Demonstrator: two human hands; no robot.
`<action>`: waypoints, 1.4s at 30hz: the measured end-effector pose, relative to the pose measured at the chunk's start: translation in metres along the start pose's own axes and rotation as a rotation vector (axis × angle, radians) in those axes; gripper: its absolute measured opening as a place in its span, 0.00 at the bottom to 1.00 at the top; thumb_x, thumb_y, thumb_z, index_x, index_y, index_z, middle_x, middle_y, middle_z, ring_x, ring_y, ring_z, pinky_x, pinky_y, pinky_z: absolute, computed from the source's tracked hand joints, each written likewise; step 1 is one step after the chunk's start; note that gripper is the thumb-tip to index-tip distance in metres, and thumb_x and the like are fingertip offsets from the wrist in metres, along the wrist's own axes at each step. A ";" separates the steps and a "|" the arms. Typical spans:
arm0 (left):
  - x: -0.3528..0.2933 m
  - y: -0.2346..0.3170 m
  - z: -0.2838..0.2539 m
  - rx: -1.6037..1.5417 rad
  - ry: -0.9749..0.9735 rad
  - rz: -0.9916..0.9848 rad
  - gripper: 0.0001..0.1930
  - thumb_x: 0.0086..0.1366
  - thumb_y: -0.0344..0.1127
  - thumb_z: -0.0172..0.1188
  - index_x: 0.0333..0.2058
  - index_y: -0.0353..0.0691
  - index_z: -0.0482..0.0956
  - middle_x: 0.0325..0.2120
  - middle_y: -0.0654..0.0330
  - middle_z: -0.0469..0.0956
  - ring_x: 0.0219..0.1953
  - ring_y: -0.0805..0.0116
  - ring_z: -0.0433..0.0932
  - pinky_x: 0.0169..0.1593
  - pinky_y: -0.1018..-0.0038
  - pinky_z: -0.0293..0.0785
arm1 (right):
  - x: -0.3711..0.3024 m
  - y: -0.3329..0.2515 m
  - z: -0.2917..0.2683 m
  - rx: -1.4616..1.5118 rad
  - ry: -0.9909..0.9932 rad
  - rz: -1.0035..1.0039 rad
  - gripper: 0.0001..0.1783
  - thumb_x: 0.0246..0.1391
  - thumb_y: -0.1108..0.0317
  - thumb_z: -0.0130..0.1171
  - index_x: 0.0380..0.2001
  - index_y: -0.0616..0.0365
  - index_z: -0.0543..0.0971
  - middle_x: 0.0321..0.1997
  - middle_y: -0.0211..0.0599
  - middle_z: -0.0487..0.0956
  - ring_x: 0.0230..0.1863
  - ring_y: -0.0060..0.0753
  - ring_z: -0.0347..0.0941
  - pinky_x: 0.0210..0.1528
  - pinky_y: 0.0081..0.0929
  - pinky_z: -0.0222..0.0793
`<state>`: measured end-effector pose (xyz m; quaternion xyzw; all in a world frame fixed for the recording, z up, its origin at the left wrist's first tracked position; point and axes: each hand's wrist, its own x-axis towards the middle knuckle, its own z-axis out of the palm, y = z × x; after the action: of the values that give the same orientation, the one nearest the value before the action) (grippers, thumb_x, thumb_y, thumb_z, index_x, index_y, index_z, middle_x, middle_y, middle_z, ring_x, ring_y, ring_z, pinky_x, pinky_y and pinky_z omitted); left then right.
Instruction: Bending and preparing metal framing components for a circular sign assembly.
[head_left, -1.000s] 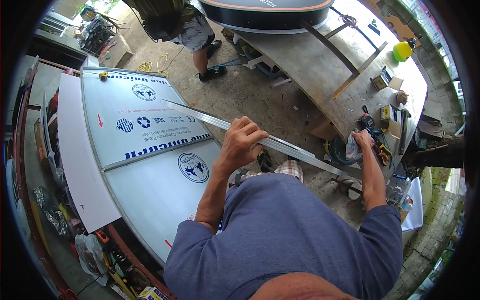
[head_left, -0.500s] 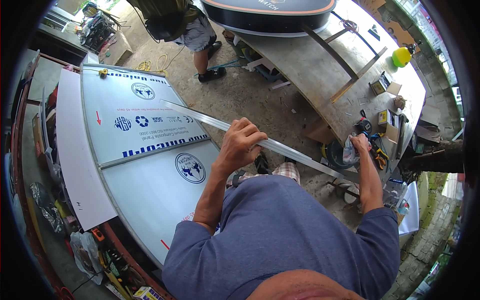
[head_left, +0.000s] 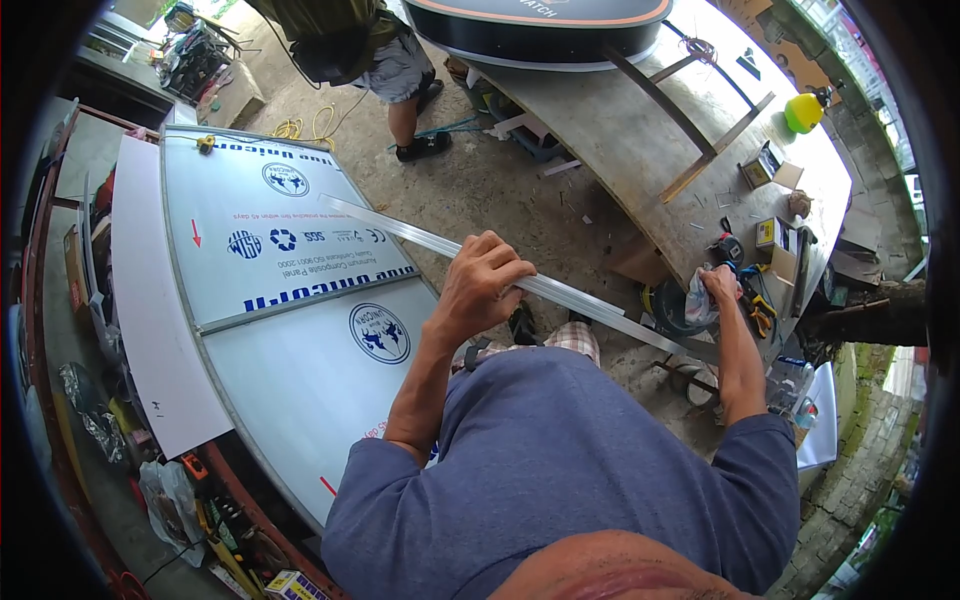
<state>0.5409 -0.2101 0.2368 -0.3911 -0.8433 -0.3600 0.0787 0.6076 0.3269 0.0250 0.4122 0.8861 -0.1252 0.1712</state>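
Note:
A long silvery metal strip (head_left: 575, 297) slants across in front of my body, from over the film-covered panel down towards the table's near corner. My left hand (head_left: 484, 278) is closed around it near the middle. At the table corner my right hand (head_left: 722, 285) grips a crumpled whitish plastic bag (head_left: 701, 302), whose contents I cannot make out. Close to that hand lie a tape measure (head_left: 730, 248) and orange-handled pliers (head_left: 764, 318). To the left, the large framed panel (head_left: 290, 350) wears pale blue printed film, with a small yellow tool (head_left: 206, 144) on its far edge.
The grey worktable (head_left: 640, 190) carries a round black sign (head_left: 540, 35), a metal bracket frame (head_left: 690, 135), small boxes (head_left: 775, 240) and a yellow-green spray bottle (head_left: 803, 113). A co-worker (head_left: 385, 70) stands beyond the panel. Yellow cord (head_left: 290, 130) lies on the floor.

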 end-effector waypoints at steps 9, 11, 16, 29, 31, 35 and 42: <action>0.001 0.002 0.000 -0.008 -0.003 -0.002 0.16 0.41 0.24 0.74 0.33 0.46 0.85 0.27 0.68 0.79 0.36 0.66 0.74 0.44 0.69 0.69 | -0.002 0.001 0.001 0.039 0.026 -0.035 0.30 0.49 0.44 0.66 0.25 0.67 0.85 0.25 0.50 0.84 0.30 0.48 0.84 0.39 0.41 0.78; 0.000 0.002 0.000 -0.007 -0.006 -0.003 0.16 0.41 0.24 0.74 0.33 0.46 0.85 0.27 0.68 0.79 0.36 0.66 0.74 0.44 0.69 0.69 | -0.002 0.001 0.000 0.045 0.010 -0.034 0.29 0.49 0.44 0.66 0.25 0.67 0.85 0.25 0.50 0.84 0.30 0.48 0.84 0.39 0.41 0.78; 0.000 0.001 0.001 0.001 -0.002 -0.002 0.16 0.41 0.25 0.74 0.32 0.45 0.85 0.27 0.67 0.79 0.37 0.65 0.74 0.44 0.68 0.69 | -0.002 0.000 -0.001 0.027 0.016 -0.042 0.29 0.50 0.44 0.66 0.27 0.67 0.85 0.26 0.51 0.84 0.30 0.49 0.84 0.40 0.41 0.78; -0.004 0.001 0.003 0.005 -0.010 -0.008 0.17 0.41 0.24 0.74 0.33 0.45 0.85 0.28 0.67 0.79 0.37 0.65 0.74 0.45 0.68 0.70 | 0.001 0.002 0.002 0.005 0.036 -0.026 0.29 0.49 0.44 0.66 0.32 0.66 0.86 0.30 0.55 0.85 0.38 0.54 0.84 0.46 0.43 0.77; -0.005 0.002 0.002 0.004 -0.009 -0.011 0.17 0.41 0.24 0.74 0.33 0.45 0.85 0.28 0.67 0.79 0.37 0.65 0.74 0.45 0.68 0.70 | -0.003 -0.001 -0.001 0.010 0.031 -0.029 0.29 0.49 0.44 0.66 0.32 0.66 0.86 0.31 0.55 0.85 0.39 0.54 0.84 0.47 0.44 0.77; -0.006 0.003 0.002 0.005 -0.007 -0.011 0.17 0.41 0.24 0.74 0.33 0.45 0.85 0.28 0.67 0.79 0.37 0.65 0.74 0.45 0.68 0.69 | -0.005 -0.004 -0.005 0.012 -0.005 -0.021 0.29 0.49 0.44 0.67 0.32 0.65 0.86 0.33 0.56 0.85 0.41 0.55 0.84 0.47 0.44 0.77; -0.003 0.005 0.000 -0.001 -0.014 -0.003 0.17 0.41 0.24 0.74 0.33 0.45 0.85 0.28 0.66 0.79 0.37 0.65 0.74 0.44 0.67 0.69 | 0.002 0.004 0.002 0.033 0.026 -0.016 0.29 0.49 0.44 0.67 0.31 0.66 0.86 0.30 0.57 0.85 0.39 0.54 0.84 0.46 0.44 0.77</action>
<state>0.5469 -0.2096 0.2385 -0.3921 -0.8443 -0.3581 0.0721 0.6099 0.3296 0.0224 0.4094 0.8894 -0.1358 0.1516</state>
